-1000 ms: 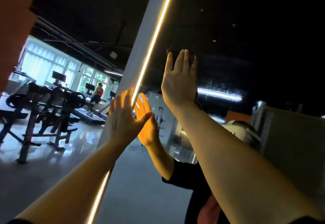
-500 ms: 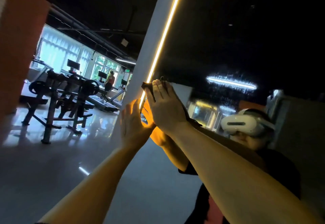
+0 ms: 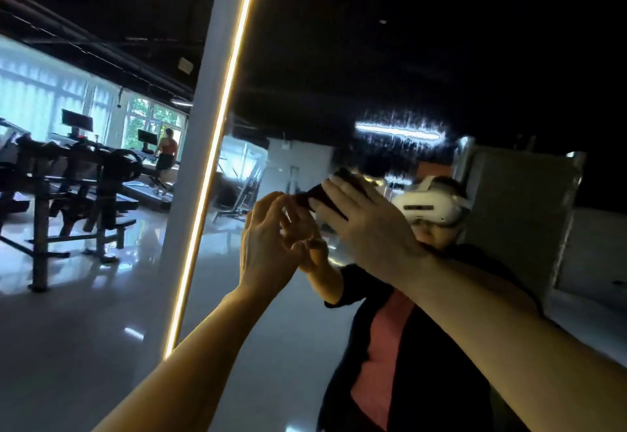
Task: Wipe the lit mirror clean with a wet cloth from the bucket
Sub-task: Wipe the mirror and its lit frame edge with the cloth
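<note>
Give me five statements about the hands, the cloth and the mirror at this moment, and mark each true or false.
1. The right hand presses a dark cloth flat against the mirror. True.
2. The left hand holds the cloth. False: it is raised beside the right hand with loosely bent fingers, holding nothing.
3. The light strip runs along the mirror's left edge and is lit. True.
4. The bucket stands on the floor below the hands. False: no bucket is in view.
5. Streaky marks show on the glass around a reflected ceiling light. True.
</note>
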Demonstrator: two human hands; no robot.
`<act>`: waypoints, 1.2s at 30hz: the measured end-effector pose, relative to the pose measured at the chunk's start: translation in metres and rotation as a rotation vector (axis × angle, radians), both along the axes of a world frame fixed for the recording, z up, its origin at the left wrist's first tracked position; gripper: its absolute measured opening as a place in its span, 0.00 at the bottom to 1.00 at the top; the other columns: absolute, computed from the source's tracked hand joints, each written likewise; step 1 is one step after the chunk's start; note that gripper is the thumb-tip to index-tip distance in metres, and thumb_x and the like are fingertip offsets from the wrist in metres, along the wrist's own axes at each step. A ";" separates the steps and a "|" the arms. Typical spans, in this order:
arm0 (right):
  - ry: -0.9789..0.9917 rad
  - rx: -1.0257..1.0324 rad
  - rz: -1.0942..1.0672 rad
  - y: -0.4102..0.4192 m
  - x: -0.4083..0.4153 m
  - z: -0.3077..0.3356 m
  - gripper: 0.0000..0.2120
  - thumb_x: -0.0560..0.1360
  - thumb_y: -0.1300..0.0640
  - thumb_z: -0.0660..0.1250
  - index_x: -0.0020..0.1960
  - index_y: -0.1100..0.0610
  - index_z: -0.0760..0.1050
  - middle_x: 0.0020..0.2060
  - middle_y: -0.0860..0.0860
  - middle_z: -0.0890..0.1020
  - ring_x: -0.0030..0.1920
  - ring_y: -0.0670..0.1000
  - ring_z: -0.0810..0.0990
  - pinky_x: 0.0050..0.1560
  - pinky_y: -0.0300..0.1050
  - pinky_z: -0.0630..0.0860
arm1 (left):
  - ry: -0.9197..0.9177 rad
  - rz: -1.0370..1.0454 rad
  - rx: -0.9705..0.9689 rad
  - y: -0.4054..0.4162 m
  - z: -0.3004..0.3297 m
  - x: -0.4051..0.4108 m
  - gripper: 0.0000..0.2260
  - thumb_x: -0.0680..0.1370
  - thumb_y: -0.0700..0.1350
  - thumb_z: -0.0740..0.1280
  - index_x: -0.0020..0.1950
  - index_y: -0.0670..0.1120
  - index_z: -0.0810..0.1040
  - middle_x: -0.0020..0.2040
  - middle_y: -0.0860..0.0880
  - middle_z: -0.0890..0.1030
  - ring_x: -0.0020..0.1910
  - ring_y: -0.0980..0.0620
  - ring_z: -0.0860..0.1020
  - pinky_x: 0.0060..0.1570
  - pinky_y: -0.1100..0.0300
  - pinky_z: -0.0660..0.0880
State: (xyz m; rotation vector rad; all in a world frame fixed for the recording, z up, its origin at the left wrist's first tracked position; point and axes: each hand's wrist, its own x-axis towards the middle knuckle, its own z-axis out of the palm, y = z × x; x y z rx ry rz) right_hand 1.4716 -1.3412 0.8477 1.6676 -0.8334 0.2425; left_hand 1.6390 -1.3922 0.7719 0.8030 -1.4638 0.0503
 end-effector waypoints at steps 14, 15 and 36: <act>0.043 0.045 0.032 0.031 -0.055 0.006 0.27 0.77 0.65 0.49 0.73 0.57 0.71 0.71 0.61 0.72 0.73 0.61 0.67 0.75 0.57 0.58 | -0.029 0.011 -0.095 0.028 -0.012 -0.051 0.34 0.67 0.45 0.79 0.70 0.47 0.71 0.71 0.44 0.70 0.68 0.39 0.69 0.64 0.37 0.70; -0.010 -0.018 0.012 0.031 -0.061 0.023 0.27 0.76 0.67 0.51 0.73 0.57 0.70 0.71 0.62 0.72 0.74 0.62 0.67 0.75 0.57 0.57 | -0.035 0.013 -0.083 0.028 -0.014 -0.051 0.34 0.67 0.46 0.79 0.70 0.49 0.71 0.71 0.45 0.69 0.69 0.39 0.69 0.65 0.38 0.68; -0.317 -0.080 0.041 0.058 -0.081 -0.125 0.20 0.86 0.59 0.49 0.73 0.56 0.70 0.73 0.59 0.70 0.75 0.60 0.64 0.74 0.61 0.61 | 0.016 0.062 0.202 0.053 -0.185 -0.060 0.41 0.65 0.42 0.81 0.73 0.53 0.64 0.73 0.43 0.66 0.68 0.44 0.66 0.63 0.50 0.64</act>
